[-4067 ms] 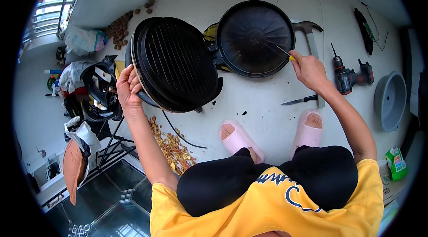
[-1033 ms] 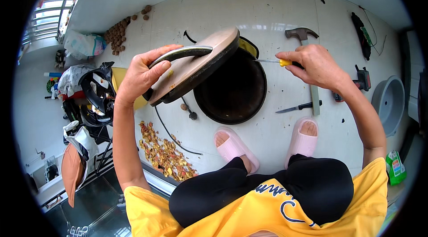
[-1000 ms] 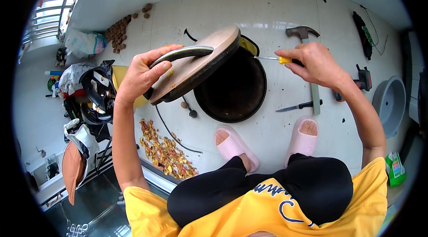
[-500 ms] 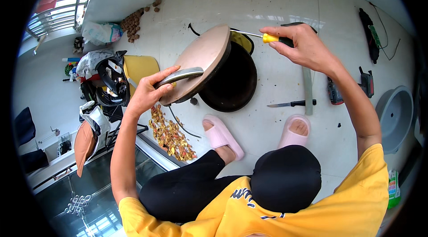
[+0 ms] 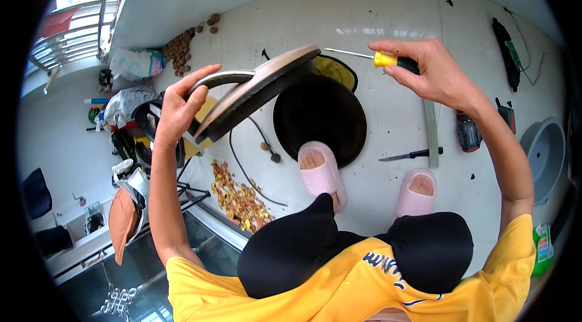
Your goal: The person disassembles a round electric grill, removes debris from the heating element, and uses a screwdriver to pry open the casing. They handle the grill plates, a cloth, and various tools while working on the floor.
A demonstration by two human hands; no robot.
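My left hand [image 5: 179, 104] is closed round the curved handle of a round pinkish-tan lid [image 5: 276, 70]. The lid is tilted on edge, so its thick dark rim shows. My right hand [image 5: 433, 73] grips a screwdriver [image 5: 386, 60] with a yellow and dark handle. Its metal shaft points left, the tip a small gap from the lid's far edge. Below the lid, a round black pan [image 5: 321, 122] rests on the floor. A yellow-lined flap [image 5: 336, 70] shows at its far side. A dark cord with a plug [image 5: 274, 156] lies left of the pan.
Peelings [image 5: 239, 201] are heaped on the floor near my left leg, and walnut-like round things [image 5: 177, 54] by the wall. A knife [image 5: 412, 155], a grey-green strip [image 5: 431, 134], a power drill [image 5: 468, 131] and a grey basin [image 5: 542, 158] lie to the right. My pink slippers flank the pan's near side.
My left hand has raised the lid and tipped it more steeply, moving it up and left. The screwdriver tip has come away from the lid's edge. My left foot now touches or overlaps the pan's near edge.
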